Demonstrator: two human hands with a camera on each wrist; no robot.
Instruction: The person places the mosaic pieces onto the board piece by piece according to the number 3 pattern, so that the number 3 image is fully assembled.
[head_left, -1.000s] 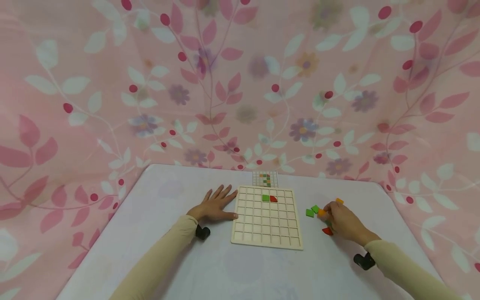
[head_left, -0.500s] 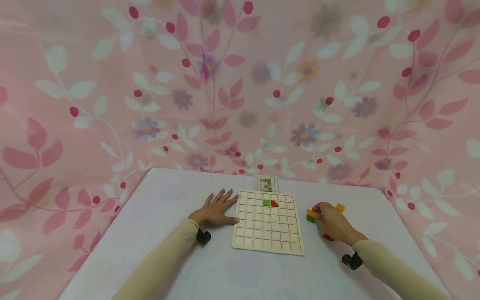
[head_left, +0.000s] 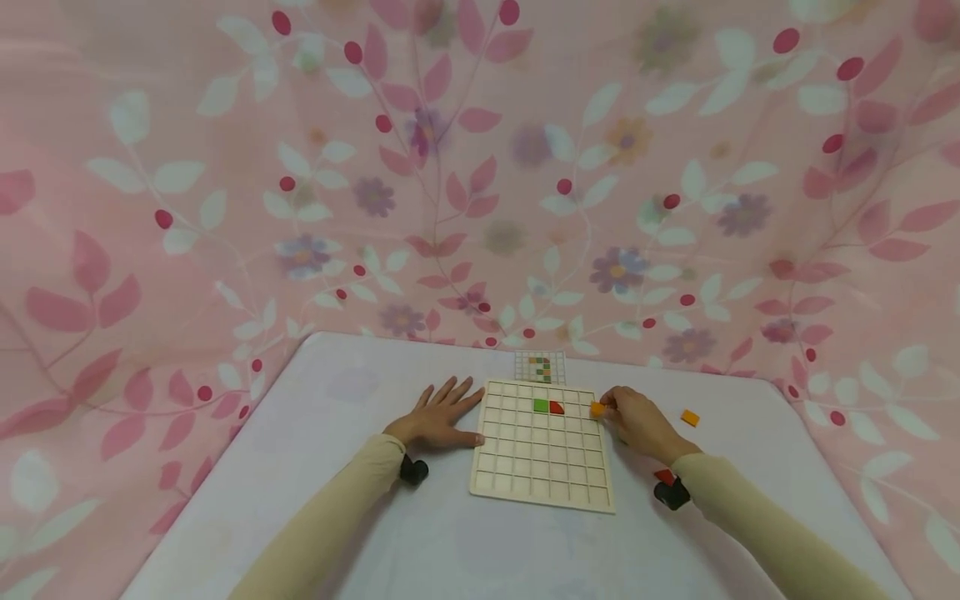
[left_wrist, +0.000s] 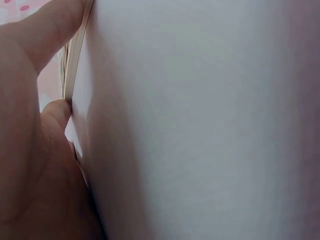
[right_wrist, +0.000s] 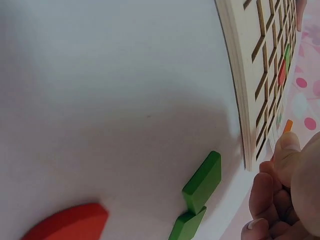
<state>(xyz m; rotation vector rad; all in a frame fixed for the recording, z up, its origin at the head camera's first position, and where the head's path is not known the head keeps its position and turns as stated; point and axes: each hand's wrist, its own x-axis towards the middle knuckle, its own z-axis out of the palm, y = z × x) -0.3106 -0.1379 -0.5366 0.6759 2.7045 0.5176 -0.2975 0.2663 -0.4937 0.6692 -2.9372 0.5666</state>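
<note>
A square wooden grid board (head_left: 543, 458) lies on the white table. One green square tile (head_left: 541, 406) and one red quarter-round tile (head_left: 557, 407) sit side by side in its cells near the far edge. My left hand (head_left: 438, 419) rests with fingers spread at the board's left edge; in the left wrist view its thumb (left_wrist: 50, 30) touches the board's side. At the right edge my right hand (head_left: 637, 421) pinches an orange tile (head_left: 597, 410) between thumb and fingers, over the board's rim. In the right wrist view that orange tile (right_wrist: 288, 126) pokes up past the thumb.
Another orange tile (head_left: 690, 417) lies right of the right hand. A red tile (head_left: 664, 476) lies near the right wrist. Two green tiles (right_wrist: 202, 182) lie beside the board in the right wrist view. A pattern card (head_left: 540, 367) lies behind the board, before a floral curtain (head_left: 480, 208).
My right hand has picked up the orange tile from the loose pieces on the right and carried it left to the board's edge. The left hand has stayed at the board.
</note>
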